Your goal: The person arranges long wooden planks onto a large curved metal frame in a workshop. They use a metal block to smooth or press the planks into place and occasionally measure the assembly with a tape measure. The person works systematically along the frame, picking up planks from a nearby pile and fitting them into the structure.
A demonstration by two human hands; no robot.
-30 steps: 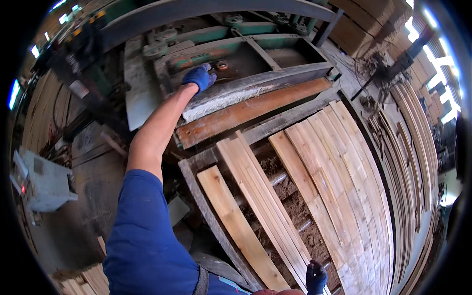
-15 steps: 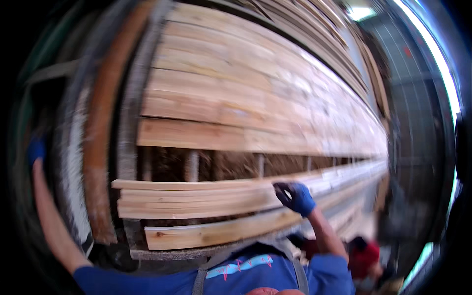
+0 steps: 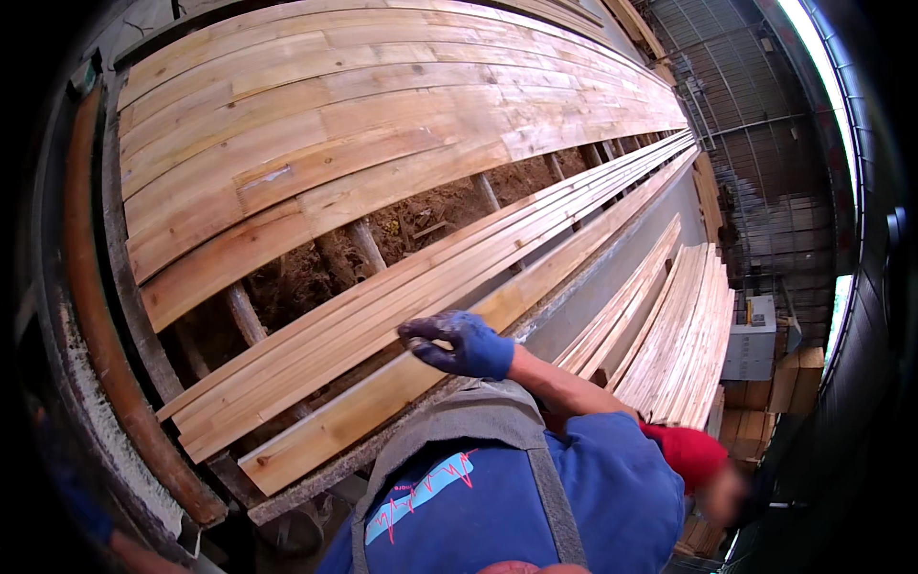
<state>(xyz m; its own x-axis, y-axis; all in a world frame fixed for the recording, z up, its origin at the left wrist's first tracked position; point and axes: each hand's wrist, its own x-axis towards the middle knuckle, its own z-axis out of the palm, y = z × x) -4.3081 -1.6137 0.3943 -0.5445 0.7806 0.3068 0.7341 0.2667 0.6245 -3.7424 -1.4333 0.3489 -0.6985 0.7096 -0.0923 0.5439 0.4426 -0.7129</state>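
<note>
My right hand (image 3: 454,344), in a blue glove with dark, stained fingers, hovers over the near planks. Its fingers and thumb curl into a ring, and nothing shows inside the ring. Just beneath and beyond it run several narrow stacked planks (image 3: 287,359), long and pale. A single board (image 3: 335,421) lies on the near side of them, close to my apron. My left hand (image 3: 81,502) is dim at the far left rim, beyond the machine's side rail; its fingers are lost in shadow.
Beyond a gap with crossbars (image 3: 366,247) over brown debris lies a wide panel of fitted planks (image 3: 382,115). A rusty rail (image 3: 105,316) edges the left. At right are stacked strips (image 3: 674,335), a grey box (image 3: 751,340) and another person in red (image 3: 693,454).
My view has turned, so the planks now slant up to the right. My right hand appears further left and lower, its fingers similarly curled. My left hand has slipped toward the lower left rim.
</note>
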